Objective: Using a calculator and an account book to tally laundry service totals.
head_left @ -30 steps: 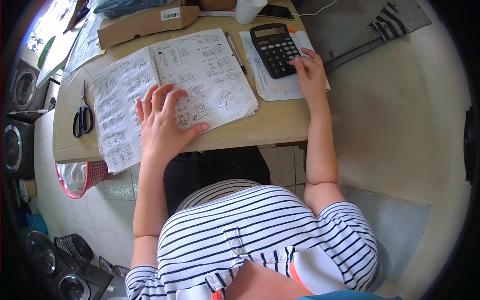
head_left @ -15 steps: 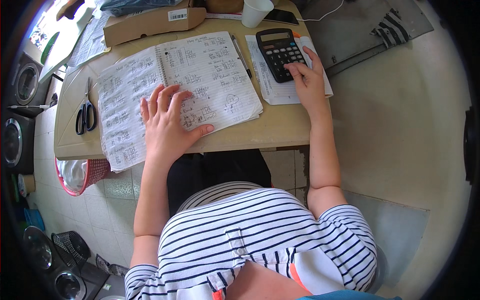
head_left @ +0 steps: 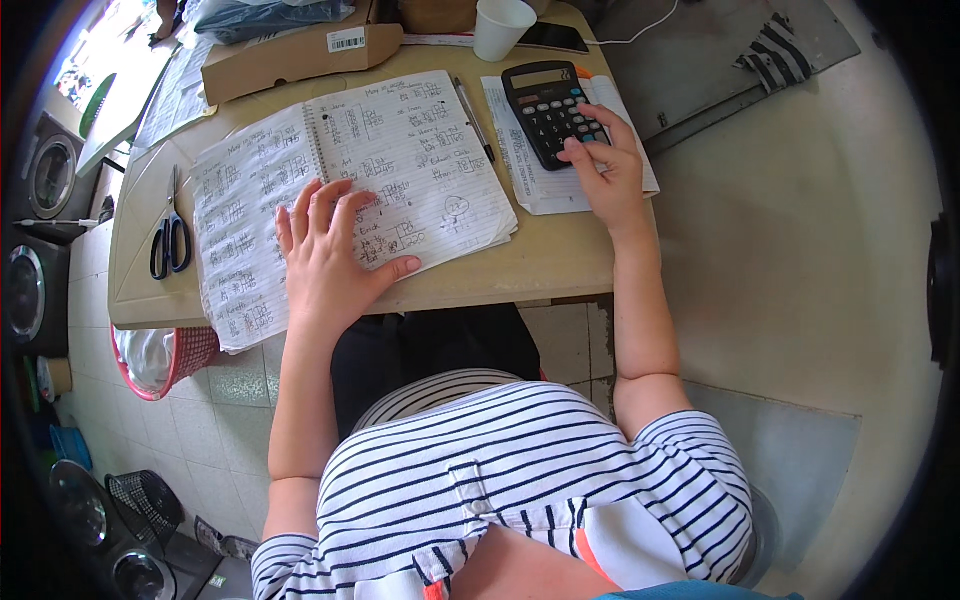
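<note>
My left hand (head_left: 328, 255) lies spread, palm down, on an open spiral notebook (head_left: 480, 205) filled with handwritten notes. A black calculator (head_left: 545, 125) sits to the notebook's right on some lined white paper (head_left: 560, 198). Over its right side is my right hand (head_left: 615, 180), index finger bent onto the keys and thumb near the lower keys, gripping nothing. Digits show on the display. Between notebook and calculator lies a pen (head_left: 473, 120). Dark-handled scissors (head_left: 172, 238) rest left of the notebook.
Along the table's far side are a cardboard box (head_left: 300, 62), a white cup (head_left: 500, 30) and a dark phone (head_left: 553, 38) with a white cable. Below the table's left edge stands a red basket (head_left: 192, 358) holding white cloth. Front-loading washers (head_left: 50, 175) line the left.
My right index finger has come down onto the calculator keys, and the thumb has shifted slightly. The display, seemingly blank before, shows digits. My left hand stays on the notebook.
</note>
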Tool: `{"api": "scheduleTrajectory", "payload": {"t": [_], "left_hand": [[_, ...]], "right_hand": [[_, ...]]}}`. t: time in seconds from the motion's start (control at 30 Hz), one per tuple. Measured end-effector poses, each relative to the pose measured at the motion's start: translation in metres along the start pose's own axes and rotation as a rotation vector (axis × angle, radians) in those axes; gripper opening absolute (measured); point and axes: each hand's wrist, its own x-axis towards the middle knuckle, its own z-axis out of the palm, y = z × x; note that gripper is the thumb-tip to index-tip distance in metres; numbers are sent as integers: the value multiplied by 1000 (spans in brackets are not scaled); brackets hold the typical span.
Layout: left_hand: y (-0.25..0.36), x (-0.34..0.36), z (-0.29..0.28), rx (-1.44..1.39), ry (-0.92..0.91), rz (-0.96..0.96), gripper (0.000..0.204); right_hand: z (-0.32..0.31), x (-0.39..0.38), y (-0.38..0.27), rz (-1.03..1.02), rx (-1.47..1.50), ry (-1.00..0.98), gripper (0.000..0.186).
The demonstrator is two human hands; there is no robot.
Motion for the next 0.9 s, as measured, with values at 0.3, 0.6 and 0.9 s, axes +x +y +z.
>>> {"api": "scheduleTrajectory", "payload": {"t": [0.3,0.6,0.9], "left_hand": [[1,0,-2,0,-7,-8,88],[0,0,0,2,-10,-7,91],[1,1,-3,-22,-57,-26,88]], "right_hand": [[-8,2,0,253,-1,41,28],[-11,0,26,290,-205,151,26],[-11,0,29,275,-189,107,26]]}}
